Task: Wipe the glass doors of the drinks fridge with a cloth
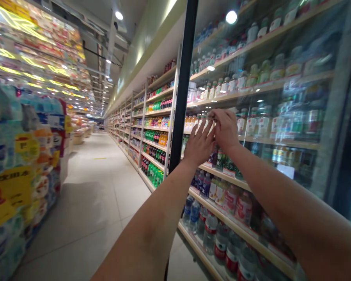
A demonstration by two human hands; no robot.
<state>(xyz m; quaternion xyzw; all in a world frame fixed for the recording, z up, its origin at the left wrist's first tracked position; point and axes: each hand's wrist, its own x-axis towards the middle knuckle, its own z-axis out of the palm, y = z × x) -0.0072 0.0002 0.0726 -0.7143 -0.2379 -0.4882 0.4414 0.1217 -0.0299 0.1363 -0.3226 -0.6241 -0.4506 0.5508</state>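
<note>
A glass door [304, 117] with a dark frame [183, 89] stands in front of me, with bottled drinks showing through it. My left hand [199, 145] lies against the glass, its fingers spread and pointing up, holding nothing. Just to its right and slightly higher, my right hand [226, 127] is closed and bent at the wrist. Between its fingers is a small pale crumpled thing that looks like a cloth [212, 116], mostly covered by the hand. The two hands nearly touch.
Shelves of soda bottles [155, 138] run along the wall past the door frame. Stacked drink packs [43, 156] with yellow signs stand at the left. A tiled aisle [99, 187] lies between them. Large water bottles [222, 242] fill the lowest shelf by the door.
</note>
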